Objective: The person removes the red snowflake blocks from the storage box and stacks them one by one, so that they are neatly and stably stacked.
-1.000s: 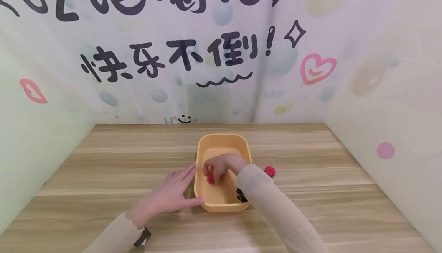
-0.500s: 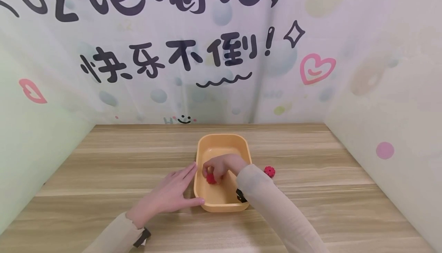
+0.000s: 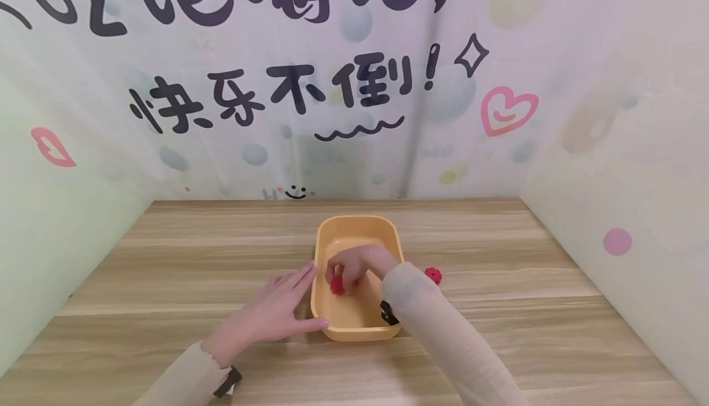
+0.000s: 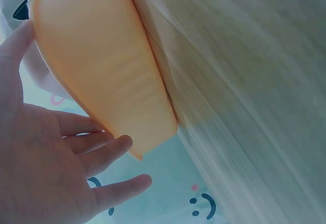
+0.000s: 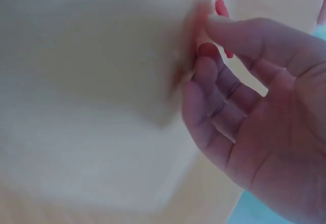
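Observation:
A light orange plastic tub (image 3: 357, 333) with rounded corners stands on the table. My right hand (image 3: 357, 267) reaches down into it and pinches a small red scalloped disc (image 3: 336, 285) between thumb and fingertips, low over the tub's floor. In the right wrist view the edge of this red disc (image 5: 220, 8) shows beyond the thumb. My left hand (image 3: 277, 307) lies along the tub's left side, fingers straight, fingertips at the wall and thumb at the near left corner. The left wrist view has the straight fingers (image 4: 109, 155) against the tub's rim.
A second red scalloped disc (image 3: 433, 275), notched like a flower, lies on the wooden table (image 3: 498, 332) just right of the tub, partly behind the right sleeve (image 3: 437, 326). A printed cloth wall (image 3: 354, 166) closes off the back, with pale walls at both sides.
The red disc in my right fingers has tilted a little and is slightly higher. My left hand and the tub stay practically where they were.

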The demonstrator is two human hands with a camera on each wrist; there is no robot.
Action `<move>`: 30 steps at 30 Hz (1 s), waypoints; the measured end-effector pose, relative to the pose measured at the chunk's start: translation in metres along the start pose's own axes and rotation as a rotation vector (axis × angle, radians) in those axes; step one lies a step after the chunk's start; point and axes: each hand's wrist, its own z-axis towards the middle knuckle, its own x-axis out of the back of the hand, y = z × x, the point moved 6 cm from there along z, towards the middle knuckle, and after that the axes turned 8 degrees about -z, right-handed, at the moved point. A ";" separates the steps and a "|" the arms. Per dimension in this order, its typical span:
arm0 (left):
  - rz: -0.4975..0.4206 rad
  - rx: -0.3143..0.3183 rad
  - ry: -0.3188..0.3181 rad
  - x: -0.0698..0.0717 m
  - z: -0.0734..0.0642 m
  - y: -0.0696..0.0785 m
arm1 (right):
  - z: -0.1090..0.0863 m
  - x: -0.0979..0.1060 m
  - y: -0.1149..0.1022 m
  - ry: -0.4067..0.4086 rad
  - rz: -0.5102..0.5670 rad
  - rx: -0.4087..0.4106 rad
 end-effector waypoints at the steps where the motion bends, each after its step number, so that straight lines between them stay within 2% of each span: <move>1: 0.001 0.002 0.001 0.000 0.000 0.000 | -0.001 0.002 0.000 0.009 -0.019 0.000; 4: 0.003 0.002 0.004 -0.001 0.000 -0.001 | -0.005 0.009 -0.001 0.033 -0.061 -0.002; 10: 0.002 -0.011 0.006 -0.001 0.000 -0.001 | -0.015 0.023 -0.005 0.067 -0.022 -0.007; 20: 0.005 -0.028 0.007 -0.001 0.000 -0.001 | -0.038 0.044 -0.014 0.204 -0.138 0.132; 30: -0.001 -0.021 -0.004 -0.001 0.001 -0.001 | -0.061 0.047 0.004 0.331 -0.125 0.285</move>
